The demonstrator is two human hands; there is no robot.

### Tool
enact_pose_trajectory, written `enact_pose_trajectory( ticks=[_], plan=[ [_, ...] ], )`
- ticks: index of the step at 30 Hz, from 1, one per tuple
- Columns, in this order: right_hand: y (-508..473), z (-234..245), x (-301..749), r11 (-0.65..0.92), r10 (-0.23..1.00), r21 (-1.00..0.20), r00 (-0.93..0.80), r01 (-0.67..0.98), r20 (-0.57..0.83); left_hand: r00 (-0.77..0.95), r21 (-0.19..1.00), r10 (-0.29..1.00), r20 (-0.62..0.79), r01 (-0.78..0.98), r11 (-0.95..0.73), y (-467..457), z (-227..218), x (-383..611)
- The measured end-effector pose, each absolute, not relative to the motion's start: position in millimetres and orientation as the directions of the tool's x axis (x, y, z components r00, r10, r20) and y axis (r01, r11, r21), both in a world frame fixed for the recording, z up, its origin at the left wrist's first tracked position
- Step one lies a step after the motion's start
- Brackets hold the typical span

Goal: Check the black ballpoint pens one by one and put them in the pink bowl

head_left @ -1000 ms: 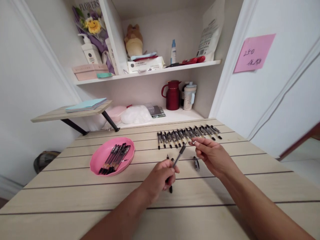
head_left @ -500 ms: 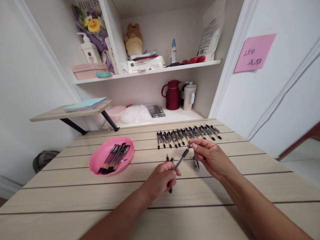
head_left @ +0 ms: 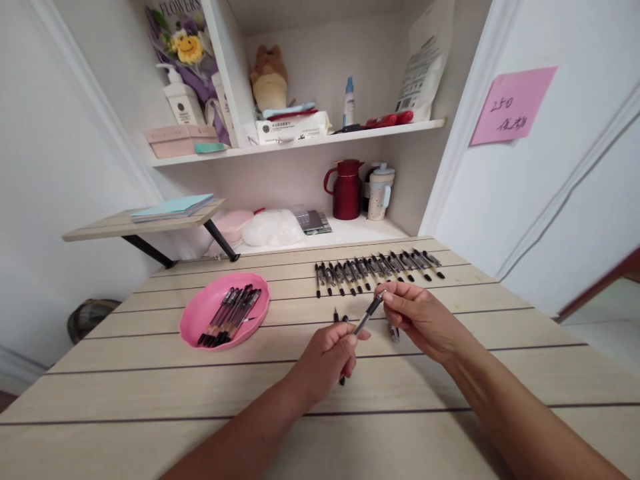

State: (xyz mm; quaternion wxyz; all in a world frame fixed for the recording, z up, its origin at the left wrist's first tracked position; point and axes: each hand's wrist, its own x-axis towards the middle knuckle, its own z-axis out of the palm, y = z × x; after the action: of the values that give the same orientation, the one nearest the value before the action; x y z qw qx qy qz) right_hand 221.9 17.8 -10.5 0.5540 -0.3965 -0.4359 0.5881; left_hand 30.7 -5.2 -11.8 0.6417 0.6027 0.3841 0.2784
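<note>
My left hand grips the lower end of a black pen that slants up to the right over the wooden table. My right hand pinches a small silver tip against the pen's upper end. Just beyond the hands lies a row of several black pens. A loose black pen cap lies under my right hand, and a couple of small dark pen parts lie by my left hand. A pink dish at the left holds several black pens.
Behind the table a white shelf carries boxes, a bottle and a plush toy; below it stand a red jug and a cream cup. A small raised wooden stand holds booklets. A pink note sticks to the right wall.
My right hand has moved down and left, bringing the small silver tip onto the pen's upper end. The left hand has tilted the pen slightly lower.
</note>
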Motion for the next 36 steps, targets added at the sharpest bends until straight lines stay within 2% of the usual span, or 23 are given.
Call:
enact_pose_trajectory(
  ticks=[7,9,13,15,21,24,26,30,36],
  plan=[
    [16.8,-9.3,222.0,-0.01,0.994,-0.95,-0.105,-0.311,0.024,0.657,0.935,0.731,-0.184,-0.113,0.337,-6.1,-15.8,31.3],
    [16.6,-9.5,221.1,-0.001,0.995,-0.952,-0.095,-0.307,0.03,0.603,0.963,0.782,-0.158,-0.083,0.258,-7.5,-15.8,32.9],
    [15.8,-10.1,218.5,0.018,0.997,-0.951,-0.072,-0.309,0.042,0.444,0.998,0.896,-0.014,0.068,-0.018,-10.5,-14.2,35.8],
    [15.4,-9.7,217.8,0.026,0.997,-0.947,-0.061,-0.319,0.048,0.444,0.996,0.896,-0.005,0.086,-0.037,-10.7,-13.4,36.1],
    [13.3,-5.2,218.8,0.009,0.987,-0.884,-0.139,-0.468,0.083,0.559,0.976,0.821,-0.118,-0.086,0.2,-6.8,-12.4,35.1],
    [13.8,-8.2,216.9,-0.009,0.986,-0.885,-0.152,-0.465,0.07,0.607,0.953,0.784,-0.132,-0.14,0.269,-6.2,-13.9,35.1],
    [15.5,-13.0,214.1,0.02,0.993,-0.895,-0.096,-0.445,0.07,0.635,0.935,0.76,-0.142,-0.167,0.314,-6.6,-15.6,35.6],
    [18.4,-18.6,209.8,0.114,0.993,-0.92,0.063,-0.374,0.097,0.607,0.93,0.78,-0.15,-0.181,0.319,-7.5,-18.2,37.2],
    [17.4,-11.7,211.5,0.038,0.994,-0.873,-0.069,-0.486,0.082,0.649,0.906,0.745,-0.155,-0.208,0.37,-4.6,-20.9,37.1]
  ],
)
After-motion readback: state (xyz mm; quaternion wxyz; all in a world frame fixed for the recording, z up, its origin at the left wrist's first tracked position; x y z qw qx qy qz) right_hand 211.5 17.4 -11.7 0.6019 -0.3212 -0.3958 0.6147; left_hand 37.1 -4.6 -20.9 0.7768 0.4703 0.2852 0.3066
